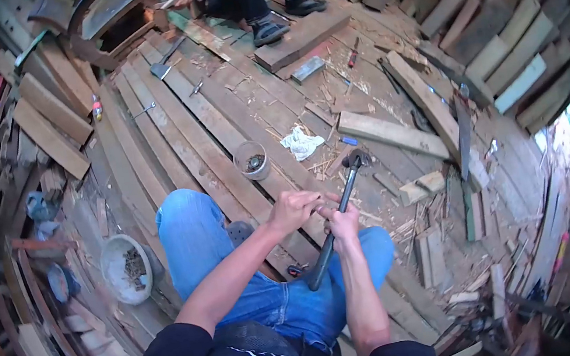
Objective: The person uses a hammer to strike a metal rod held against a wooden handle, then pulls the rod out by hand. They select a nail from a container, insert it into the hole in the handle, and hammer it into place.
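Observation:
My left hand (pixel 294 210) is closed in a pinch in front of my knees, its fingertips meeting those of my right hand. Whatever lies between the fingertips is too small to make out. A hammer (pixel 325 253) with a long dark handle slants across my right hand (pixel 344 224), whose fingers are bent around it. Its head points away from me and the thick grip end rests at my lap. Just beyond my left hand stands a clear plastic tub (pixel 252 161) with small dark items inside.
Ahead lie a white cloth (pixel 302 143), a blue cylinder (pixel 348 141) and a long timber (pixel 392 134). A bucket (pixel 127 270) sits at my left. Another person's shoes (pixel 270 30) are near a thick board (pixel 304 38). Wood pieces are stacked along the right.

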{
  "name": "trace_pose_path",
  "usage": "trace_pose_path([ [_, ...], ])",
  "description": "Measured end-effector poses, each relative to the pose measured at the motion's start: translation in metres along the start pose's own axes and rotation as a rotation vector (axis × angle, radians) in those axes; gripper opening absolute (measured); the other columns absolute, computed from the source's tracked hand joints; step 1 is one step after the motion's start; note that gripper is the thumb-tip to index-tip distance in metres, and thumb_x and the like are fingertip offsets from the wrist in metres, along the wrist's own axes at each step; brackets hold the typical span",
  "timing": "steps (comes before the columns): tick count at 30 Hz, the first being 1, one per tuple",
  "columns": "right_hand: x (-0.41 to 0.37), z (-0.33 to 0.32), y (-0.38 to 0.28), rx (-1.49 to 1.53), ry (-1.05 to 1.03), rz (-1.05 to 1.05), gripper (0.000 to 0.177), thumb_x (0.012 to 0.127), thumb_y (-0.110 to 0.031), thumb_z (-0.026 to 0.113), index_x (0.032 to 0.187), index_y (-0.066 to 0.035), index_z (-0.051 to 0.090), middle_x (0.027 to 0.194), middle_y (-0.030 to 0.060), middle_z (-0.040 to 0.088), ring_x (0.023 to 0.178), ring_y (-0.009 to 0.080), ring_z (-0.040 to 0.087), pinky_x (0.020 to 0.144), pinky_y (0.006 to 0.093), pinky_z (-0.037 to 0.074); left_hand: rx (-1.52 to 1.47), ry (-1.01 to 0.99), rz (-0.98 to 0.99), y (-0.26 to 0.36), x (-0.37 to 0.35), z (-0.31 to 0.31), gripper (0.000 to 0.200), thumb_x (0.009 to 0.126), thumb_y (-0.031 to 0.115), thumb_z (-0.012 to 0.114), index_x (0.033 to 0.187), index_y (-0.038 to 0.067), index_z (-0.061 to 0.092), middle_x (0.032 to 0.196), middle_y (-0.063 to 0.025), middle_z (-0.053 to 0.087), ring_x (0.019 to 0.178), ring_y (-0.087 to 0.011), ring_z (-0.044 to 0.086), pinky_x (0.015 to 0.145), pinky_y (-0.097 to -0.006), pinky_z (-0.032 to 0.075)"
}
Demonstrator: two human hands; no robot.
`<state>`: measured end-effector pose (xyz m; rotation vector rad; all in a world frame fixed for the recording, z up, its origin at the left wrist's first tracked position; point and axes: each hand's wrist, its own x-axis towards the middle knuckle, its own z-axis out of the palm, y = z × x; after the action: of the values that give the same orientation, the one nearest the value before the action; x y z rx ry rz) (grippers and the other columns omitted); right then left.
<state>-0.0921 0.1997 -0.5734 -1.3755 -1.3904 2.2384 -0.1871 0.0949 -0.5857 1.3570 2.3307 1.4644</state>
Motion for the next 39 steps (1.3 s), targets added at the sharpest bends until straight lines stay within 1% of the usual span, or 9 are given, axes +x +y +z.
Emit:
trace_pose_path([
  [1,-0.001,0.0,-0.003,0.026,-0.025,0.032,0.044,0.072,0.009,0.063,0.114,0.003,0.053,0.064,0.0035,0.056,0.041,0.0074,0.043,0.035,0.0223,0.032,0.005,0.036,-0.011,0.003,-0.008,0.0,0.011,0.075,0.004,0.066,0.085,0.003,0.07,0.079,-0.0117,0.069,0.069,-0.0246,0.069,0.062,-0.0318,0.056],
  [5,0.002,-0.005,0.0,0.017,-0.081,0.075,0.043,0.073,0.008,0.06,0.115,0.004,0.051,0.073,0.011,0.062,0.042,0.0081,0.044,0.035,0.0224,0.034,0.036,0.112,-0.037,0.007,-0.028,0.0,0.01,0.077,0.006,0.066,0.085,0.004,0.071,0.081,-0.0111,0.07,0.07,-0.0244,0.069,0.062,-0.0324,0.056],
  [16,0.003,-0.029,-0.01,0.064,-0.086,0.118,0.03,0.074,0.003,0.067,0.102,0.002,0.057,0.07,0.0029,0.05,0.044,0.0083,0.039,0.039,0.0234,0.036,0.121,0.15,-0.033,-0.007,-0.016,0.009,0.013,0.077,0.004,0.062,0.087,0.003,0.071,0.085,-0.0104,0.071,0.074,-0.0253,0.069,0.067,-0.034,0.057],
  [18,0.002,-0.037,-0.007,0.083,-0.084,0.115,0.028,0.074,0.002,0.068,0.1,0.002,0.057,0.071,0.0027,0.051,0.044,0.0083,0.039,0.039,0.0236,0.036,0.162,0.071,-0.008,-0.009,-0.019,0.012,0.018,0.081,0.02,0.065,0.09,0.006,0.072,0.083,-0.0138,0.069,0.075,-0.03,0.067,0.067,-0.0382,0.055],
  [23,0.001,-0.066,0.0,0.104,-0.085,0.061,0.023,0.074,0.001,0.068,0.095,0.0,0.057,0.065,0.0029,0.051,0.041,0.0106,0.042,0.037,0.0257,0.036,0.195,0.038,-0.104,-0.007,-0.014,0.005,0.022,0.082,0.026,0.066,0.093,0.008,0.072,0.081,-0.0156,0.067,0.071,-0.0335,0.065,0.064,-0.0411,0.053],
  [26,-0.013,-0.1,-0.008,-0.034,-0.057,0.068,0.017,0.075,-0.002,0.069,0.089,-0.003,0.059,0.061,0.0007,0.048,0.041,0.0113,0.044,0.037,0.0265,0.038,0.617,-0.336,-0.176,-0.002,-0.002,-0.001,0.016,0.083,0.023,0.062,0.087,0.011,0.072,0.077,-0.0133,0.068,0.072,-0.0311,0.066,0.068,-0.0413,0.054],
  [29,-0.028,-0.136,-0.013,-0.017,0.007,0.078,0.015,0.077,-0.006,0.069,0.086,-0.004,0.057,0.06,-0.0008,0.046,0.04,0.0103,0.041,0.037,0.0265,0.037,0.578,-0.231,-0.099,-0.042,-0.017,0.018,0.013,0.082,0.019,0.061,0.086,0.013,0.072,0.076,-0.0115,0.068,0.073,-0.0301,0.067,0.069,-0.0407,0.054],
  [36,-0.037,-0.16,-0.007,0.124,0.278,-0.061,0.013,0.075,-0.004,0.065,0.081,-0.004,0.054,0.057,0.0009,0.045,0.037,0.0113,0.04,0.034,0.0271,0.037,0.17,0.093,-0.24,-0.039,-0.029,0.015,0.021,0.085,0.026,0.062,0.096,0.013,0.073,0.081,-0.0149,0.068,0.073,-0.0327,0.066,0.07,-0.0412,0.054],
  [39,-0.041,-0.15,-0.009,0.115,0.278,-0.042,0.014,0.074,-0.004,0.066,0.08,-0.004,0.054,0.056,0.0005,0.044,0.038,0.0123,0.041,0.035,0.0273,0.037,0.129,0.097,-0.218,-0.028,-0.024,0.01,0.021,0.084,0.026,0.065,0.097,0.012,0.073,0.084,-0.0168,0.068,0.071,-0.0315,0.067,0.068,-0.038,0.055],
])
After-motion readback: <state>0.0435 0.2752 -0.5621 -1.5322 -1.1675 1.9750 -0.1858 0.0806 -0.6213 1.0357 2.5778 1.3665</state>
